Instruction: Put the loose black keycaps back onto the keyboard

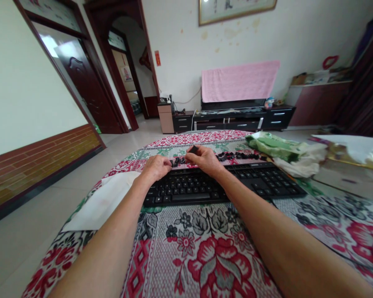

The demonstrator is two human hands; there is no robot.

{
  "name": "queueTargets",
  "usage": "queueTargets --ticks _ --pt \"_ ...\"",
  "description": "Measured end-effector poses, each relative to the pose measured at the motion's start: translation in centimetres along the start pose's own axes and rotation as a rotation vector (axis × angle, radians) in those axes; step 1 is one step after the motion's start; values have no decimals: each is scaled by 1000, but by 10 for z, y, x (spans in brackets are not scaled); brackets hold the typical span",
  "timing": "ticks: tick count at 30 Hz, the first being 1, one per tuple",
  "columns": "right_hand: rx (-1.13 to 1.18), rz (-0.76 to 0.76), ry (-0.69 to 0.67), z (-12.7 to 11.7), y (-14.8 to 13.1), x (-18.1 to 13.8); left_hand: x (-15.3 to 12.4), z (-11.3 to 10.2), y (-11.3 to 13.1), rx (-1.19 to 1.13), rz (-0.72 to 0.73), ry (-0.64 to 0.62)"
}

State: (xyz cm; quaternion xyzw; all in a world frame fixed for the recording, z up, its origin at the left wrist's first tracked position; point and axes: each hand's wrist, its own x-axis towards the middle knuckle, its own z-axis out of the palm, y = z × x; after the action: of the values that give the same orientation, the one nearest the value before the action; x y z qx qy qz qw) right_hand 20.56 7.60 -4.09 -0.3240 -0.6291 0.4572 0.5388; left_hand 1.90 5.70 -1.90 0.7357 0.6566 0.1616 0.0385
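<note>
A black computer keyboard (192, 186) lies across the patterned tablecloth in front of me. Along its far edge runs a row of small loose black pieces (240, 155) that look like keycaps. My right hand (203, 159), above the keyboard's back edge, pinches a small black keycap (192, 149) between thumb and fingers. Just to its left, my left hand (157, 166) is closed at the fingertips beside the loose pieces. Whatever its fingers hold, if anything, is hidden. Part of the keyboard's upper rows is covered by my hands.
White paper (107, 203) lies left of the keyboard. At the right are a green plastic package (272, 145), crumpled white tissue (307, 159) and a clear-sided box (345, 176). A dark cable (335, 250) crosses the tablecloth (220, 265) at right. Beyond the table stands a low TV cabinet (230, 123).
</note>
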Motion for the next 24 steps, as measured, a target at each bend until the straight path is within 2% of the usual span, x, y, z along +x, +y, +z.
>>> queueTargets --ticks 4,7,10,16,24 --pt "-55 35 -255 1 -10 -5 -7 -1 -6 -98 17 -147" --pt "-112 49 -411 4 -12 -8 -6 2 -10 -144 27 -182" --pt "-186 33 -495 7 -13 -9 -5 5 -12 -144 15 -175" --pt "-322 -69 -538 13 -16 -11 -4 8 -14 -168 11 -160" --pt "-542 -220 -425 22 -11 -12 -4 6 -12 -122 28 -166"
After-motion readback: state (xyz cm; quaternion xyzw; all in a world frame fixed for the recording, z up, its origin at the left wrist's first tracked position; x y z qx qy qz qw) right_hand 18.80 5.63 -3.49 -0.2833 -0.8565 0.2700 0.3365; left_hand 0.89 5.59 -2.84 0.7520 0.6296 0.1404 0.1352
